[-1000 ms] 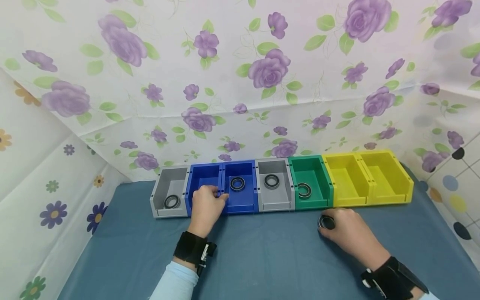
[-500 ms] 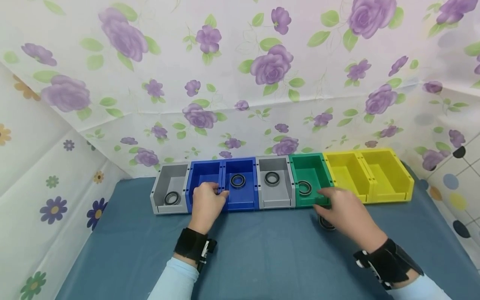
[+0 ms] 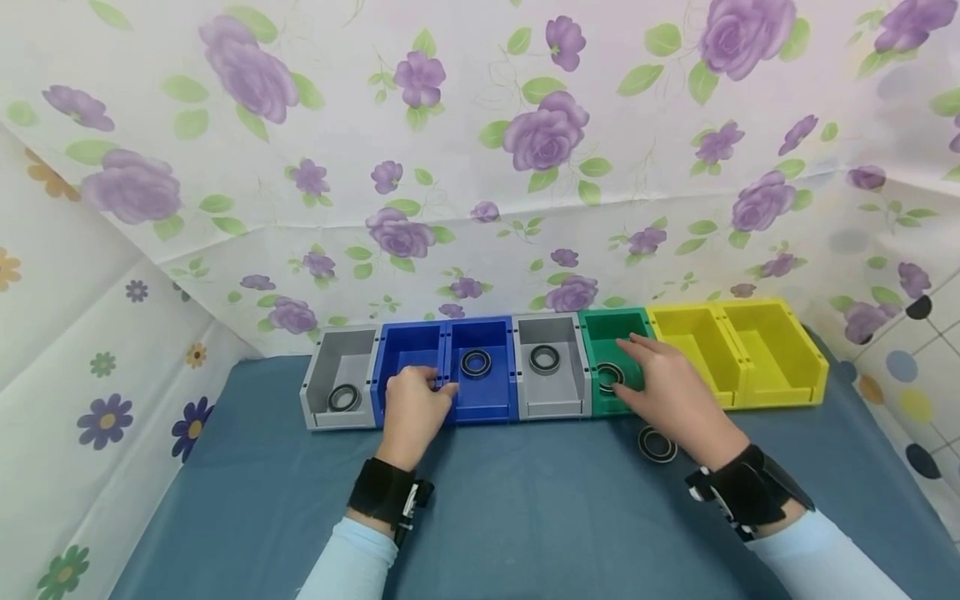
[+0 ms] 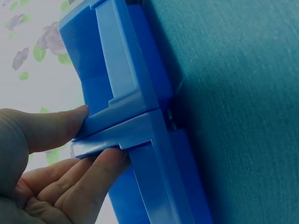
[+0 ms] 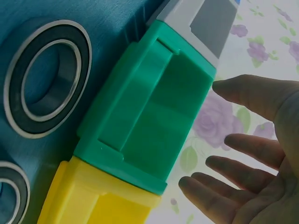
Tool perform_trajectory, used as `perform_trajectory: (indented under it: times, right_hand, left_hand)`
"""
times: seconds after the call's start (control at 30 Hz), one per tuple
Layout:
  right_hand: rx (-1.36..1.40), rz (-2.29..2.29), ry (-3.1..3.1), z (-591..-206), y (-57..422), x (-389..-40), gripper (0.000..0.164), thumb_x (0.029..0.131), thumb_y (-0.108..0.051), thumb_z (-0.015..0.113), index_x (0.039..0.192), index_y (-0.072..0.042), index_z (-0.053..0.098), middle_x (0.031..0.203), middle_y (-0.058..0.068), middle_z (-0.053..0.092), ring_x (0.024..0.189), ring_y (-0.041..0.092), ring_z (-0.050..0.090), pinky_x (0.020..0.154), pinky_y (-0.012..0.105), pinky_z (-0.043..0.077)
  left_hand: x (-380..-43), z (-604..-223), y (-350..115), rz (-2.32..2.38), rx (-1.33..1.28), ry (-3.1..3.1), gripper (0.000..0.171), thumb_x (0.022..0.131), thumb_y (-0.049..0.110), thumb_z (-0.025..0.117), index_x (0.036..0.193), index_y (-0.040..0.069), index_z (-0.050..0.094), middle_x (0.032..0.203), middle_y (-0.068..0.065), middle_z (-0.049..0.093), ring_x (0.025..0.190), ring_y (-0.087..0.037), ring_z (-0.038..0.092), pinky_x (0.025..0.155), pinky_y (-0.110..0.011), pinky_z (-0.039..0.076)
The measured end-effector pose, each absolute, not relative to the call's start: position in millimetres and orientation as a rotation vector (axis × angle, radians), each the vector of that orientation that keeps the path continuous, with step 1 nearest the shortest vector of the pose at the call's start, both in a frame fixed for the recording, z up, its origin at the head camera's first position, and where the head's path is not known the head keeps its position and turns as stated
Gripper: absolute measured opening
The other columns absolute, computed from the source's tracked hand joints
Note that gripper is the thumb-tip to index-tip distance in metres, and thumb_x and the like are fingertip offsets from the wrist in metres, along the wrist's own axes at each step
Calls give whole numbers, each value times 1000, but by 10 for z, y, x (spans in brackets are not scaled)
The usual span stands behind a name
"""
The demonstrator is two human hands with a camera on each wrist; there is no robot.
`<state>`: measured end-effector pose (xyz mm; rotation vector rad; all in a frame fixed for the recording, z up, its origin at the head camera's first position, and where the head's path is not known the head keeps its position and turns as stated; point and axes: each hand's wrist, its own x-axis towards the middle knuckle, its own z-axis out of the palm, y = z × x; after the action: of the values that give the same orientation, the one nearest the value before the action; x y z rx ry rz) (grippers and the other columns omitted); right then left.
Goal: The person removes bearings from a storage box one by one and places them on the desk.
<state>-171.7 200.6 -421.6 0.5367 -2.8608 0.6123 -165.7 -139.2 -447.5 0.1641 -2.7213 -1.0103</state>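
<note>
My left hand (image 3: 415, 412) pinches the adjoining side walls of two blue bins, the left blue bin (image 3: 397, 336) and the right blue bin (image 3: 501, 392). In the left wrist view the thumb (image 4: 56, 128) lies on one side of the walls and the fingers (image 4: 91, 184) on the other. My right hand (image 3: 671, 392) hovers over the green bin (image 3: 611, 325), fingers spread, holding nothing. A bearing (image 3: 609, 377) sits in that bin, partly behind the thumb. On the cloth in front lies another bearing (image 3: 657, 444); the right wrist view shows a further bearing (image 5: 18, 184) at its edge.
In the left grey bin (image 3: 322, 367) is a bearing (image 3: 343, 397); the right blue bin and the other grey bin (image 3: 555, 408) hold a bearing each. Two yellow bins (image 3: 780, 392) end the row at right. A flowered sheet (image 3: 480, 167) hangs behind the blue cloth (image 3: 525, 517).
My right hand has let go of the bearing in front of the green bin and moved up and left over that bin. The left hand keeps its hold on the blue bins.
</note>
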Motion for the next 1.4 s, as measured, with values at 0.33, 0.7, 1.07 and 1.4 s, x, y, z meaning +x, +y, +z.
perform_trajectory:
  times: [0.33,0.7,1.07,1.4]
  right_hand:
    - [480,608,-2927,-4320,1945,-1869,75,75,-24,76,139,-5,41,138,22,39,122,39,39,88,48,42]
    - [443,584,-3023,-4384,1865,-1980,74,74,-25,77,136,-2,44,135,25,41,121,40,40,89,50,40]
    - [434,532,-3080,-4421,1793,-2041,65,73,-24,77,128,1,51,129,25,47,118,39,43,91,51,38]
    - [424,509,-3090,-4505,1770,-2123,58,72,-18,75,123,1,55,120,21,55,111,36,49,90,51,39]
  left_hand:
    - [-1653,-4464,-1393,-1030,179,-2725,29,78,23,75,98,2,69,85,-5,64,70,-11,58,56,-26,48]
    - [-1651,-4468,-1394,-1046,167,-2729,27,80,22,74,97,3,69,78,-3,62,60,-10,55,48,-25,43]
    - [-1646,-4452,-1394,-1029,180,-2734,31,79,25,74,100,2,68,89,-7,65,71,-10,59,57,-26,48]
    - [-1647,-4451,-1387,-1037,188,-2731,31,79,23,74,101,1,68,91,-8,65,74,-12,60,60,-27,50]
